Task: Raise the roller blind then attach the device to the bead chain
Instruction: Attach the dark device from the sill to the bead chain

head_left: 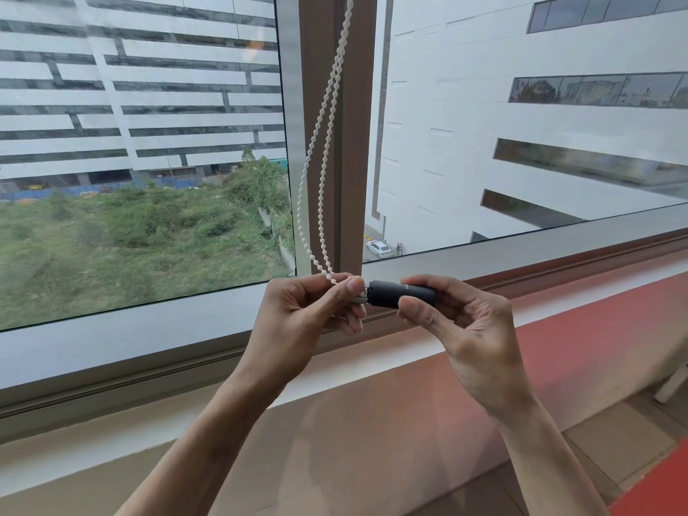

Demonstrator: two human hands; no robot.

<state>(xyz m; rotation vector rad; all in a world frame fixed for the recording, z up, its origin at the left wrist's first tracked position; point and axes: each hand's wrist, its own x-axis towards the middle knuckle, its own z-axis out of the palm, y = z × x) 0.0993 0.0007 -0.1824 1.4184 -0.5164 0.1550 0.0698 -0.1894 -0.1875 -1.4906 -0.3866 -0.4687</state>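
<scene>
Two bare hands are meeting in front of a window, seen from above by the person's own head camera. Two glass panes are showing, one to the left and one to the right of a brown upright window post. One white bead chain is hanging down in front of that post as two strands side by side; its top is running out of the picture at the upper edge.

The left hand is sitting just left of centre, its fingers curled, with the thumb and forefinger pinching the bottom of the chain loop. The very end of the loop is hidden between those fingertips, so how far it is reaching into the device cannot be made out.

Immediately to the right, one small dark cylindrical device is lying sideways between the two hands, its left end touching the left hand's fingertips. A small grey part at that end is too blurred to identify. The right hand is gripping the device's right half, thumb below and fingers curled over the top, hiding that end.

Below the hands, one pale window sill is running across, turning reddish toward the right.
</scene>
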